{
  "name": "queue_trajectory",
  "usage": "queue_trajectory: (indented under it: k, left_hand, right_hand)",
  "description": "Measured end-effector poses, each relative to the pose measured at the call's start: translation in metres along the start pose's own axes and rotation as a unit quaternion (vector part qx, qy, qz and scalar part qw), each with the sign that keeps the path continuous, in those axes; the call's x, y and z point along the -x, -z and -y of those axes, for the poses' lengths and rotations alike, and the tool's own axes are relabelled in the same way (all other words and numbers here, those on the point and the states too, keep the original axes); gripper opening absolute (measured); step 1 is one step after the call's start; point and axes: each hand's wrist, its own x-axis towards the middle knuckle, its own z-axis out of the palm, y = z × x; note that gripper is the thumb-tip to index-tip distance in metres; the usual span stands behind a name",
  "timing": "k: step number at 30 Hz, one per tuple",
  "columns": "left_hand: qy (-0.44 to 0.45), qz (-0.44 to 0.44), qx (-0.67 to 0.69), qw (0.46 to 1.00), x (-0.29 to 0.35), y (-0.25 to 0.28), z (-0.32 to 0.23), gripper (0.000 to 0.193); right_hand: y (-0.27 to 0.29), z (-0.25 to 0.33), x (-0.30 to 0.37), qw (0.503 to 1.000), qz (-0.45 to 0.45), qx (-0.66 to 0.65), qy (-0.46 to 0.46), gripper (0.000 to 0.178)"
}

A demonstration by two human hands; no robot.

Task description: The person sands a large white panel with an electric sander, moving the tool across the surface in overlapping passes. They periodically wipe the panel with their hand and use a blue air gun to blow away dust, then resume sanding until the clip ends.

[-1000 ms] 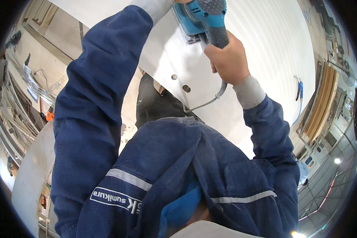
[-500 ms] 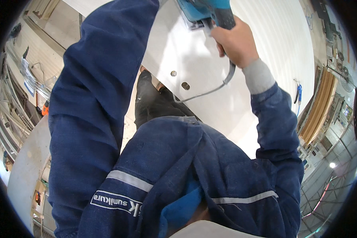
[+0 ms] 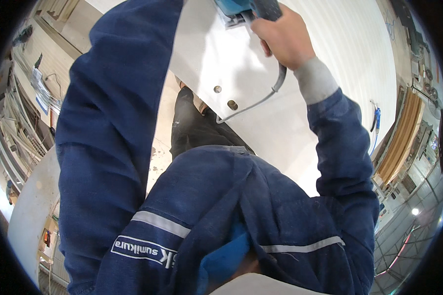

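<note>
A corded power tool (image 3: 234,7) with a teal body and a flat metal base is partly cut off by the top edge of the head view. My right hand (image 3: 286,39) is closed round its dark rear handle. The grey cord (image 3: 256,104) runs back from that handle and loops over a large white panel (image 3: 197,61) beneath the tool. Near the panel's left edge are a round hole (image 3: 217,89) and a slightly longer one (image 3: 232,104). My left arm stretches forward past the top edge, so the left hand is out of sight.
A blue hand tool with a thin hose (image 3: 376,119) lies near the panel's right side. Beyond it are stacked wooden boards (image 3: 401,140). Long strips of material (image 3: 22,132) crowd the far left. My legs (image 3: 194,125) stand against the panel's near left edge.
The power tool and my right hand have shifted a little up and left in the view, the cord trailing along. My left sleeve has also moved slightly left.
</note>
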Motion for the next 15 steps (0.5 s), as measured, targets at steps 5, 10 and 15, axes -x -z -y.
queue_trajectory:
  k: [5,10,15]
  left_hand:
    - [0.013,0.057,0.009,0.998,0.021,-0.053,-0.011,0.032]
    - [0.062,0.103,0.091,0.989,0.034,-0.078,-0.017,0.034]
    - [0.036,0.105,0.059,0.992,0.013,-0.049,-0.003,0.034]
  right_hand:
    - [0.006,-0.016,0.054,0.992,-0.019,-0.084,-0.091,0.022]
    - [0.000,-0.003,0.080,0.972,-0.048,-0.129,-0.190,0.022]
    - [-0.014,0.005,0.052,0.975,-0.051,-0.145,-0.163,0.023]
